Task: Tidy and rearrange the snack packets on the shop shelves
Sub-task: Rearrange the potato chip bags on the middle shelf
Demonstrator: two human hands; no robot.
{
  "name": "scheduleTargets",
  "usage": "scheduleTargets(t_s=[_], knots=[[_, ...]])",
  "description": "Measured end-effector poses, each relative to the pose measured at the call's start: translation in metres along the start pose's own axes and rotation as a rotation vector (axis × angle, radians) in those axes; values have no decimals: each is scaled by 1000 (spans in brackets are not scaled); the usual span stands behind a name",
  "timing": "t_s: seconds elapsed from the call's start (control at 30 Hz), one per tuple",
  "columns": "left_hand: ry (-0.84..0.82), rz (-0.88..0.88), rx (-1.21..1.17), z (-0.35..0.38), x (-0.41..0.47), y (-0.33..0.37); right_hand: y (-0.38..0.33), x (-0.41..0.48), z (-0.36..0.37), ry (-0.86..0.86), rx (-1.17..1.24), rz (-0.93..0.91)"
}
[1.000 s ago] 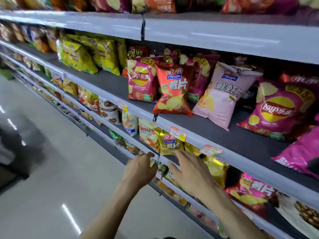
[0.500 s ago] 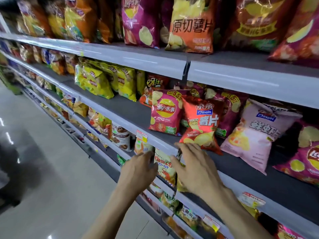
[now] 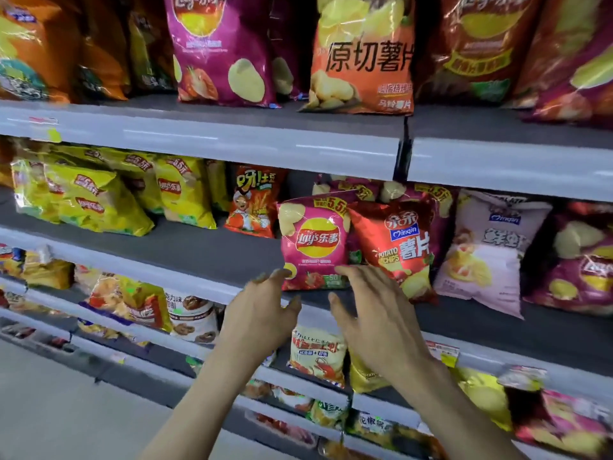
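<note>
Bare left hand (image 3: pixel 262 315); bare right hand (image 3: pixel 378 318); forearms uncovered

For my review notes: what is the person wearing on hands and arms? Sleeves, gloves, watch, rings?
Nothing worn shows. The left hand and right hand are bare, no gloves, rings or bracelets, and the left forearm and right forearm are uncovered down to the picture's bottom edge: no sleeve or watch.

I read "Lay's" on the glossy pink crisp packet (image 3: pixel 313 240); the red foil packet (image 3: pixel 396 247) right of it says "POTATO CHIPS".
</note>
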State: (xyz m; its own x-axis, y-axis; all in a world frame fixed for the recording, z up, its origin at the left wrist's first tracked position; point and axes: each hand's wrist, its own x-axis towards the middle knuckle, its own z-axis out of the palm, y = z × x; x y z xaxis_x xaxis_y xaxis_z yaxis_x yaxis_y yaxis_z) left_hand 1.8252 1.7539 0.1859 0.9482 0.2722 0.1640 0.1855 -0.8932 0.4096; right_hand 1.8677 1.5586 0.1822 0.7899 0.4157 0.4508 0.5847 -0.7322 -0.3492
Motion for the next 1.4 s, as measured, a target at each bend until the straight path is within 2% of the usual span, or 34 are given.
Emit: scheduleTargets(t_s=[0.23,0.3,0.4,0.57,0.67,0.77,0.93,1.1,1.4], knots=[[-91,280,-385,45,38,61,52,-16,-45,168,-206,209],[-122,254,-512,59,48,83,73,-22,-57,175,-260,284],[-204,122,-664,80,59,106,104,-35,-73,217,-299,380],[-170,-53,-792,101,71,131,164,-57,-96,307,-185,552],[-137,-130,-863,108,73,142,203,-62,-105,330,-1,749],[-104,-173,-926,112,78,145,242,-60,-108,380,169,825],[-44,-132,-1001,117,75,147,292,-43,-109,395,276,930],[-71,-47,-1029,117,61,156,321,-31,-100,436,347,964],[-50,0,-1069,93,41,160,340,-26,-102,532,397,1024]])
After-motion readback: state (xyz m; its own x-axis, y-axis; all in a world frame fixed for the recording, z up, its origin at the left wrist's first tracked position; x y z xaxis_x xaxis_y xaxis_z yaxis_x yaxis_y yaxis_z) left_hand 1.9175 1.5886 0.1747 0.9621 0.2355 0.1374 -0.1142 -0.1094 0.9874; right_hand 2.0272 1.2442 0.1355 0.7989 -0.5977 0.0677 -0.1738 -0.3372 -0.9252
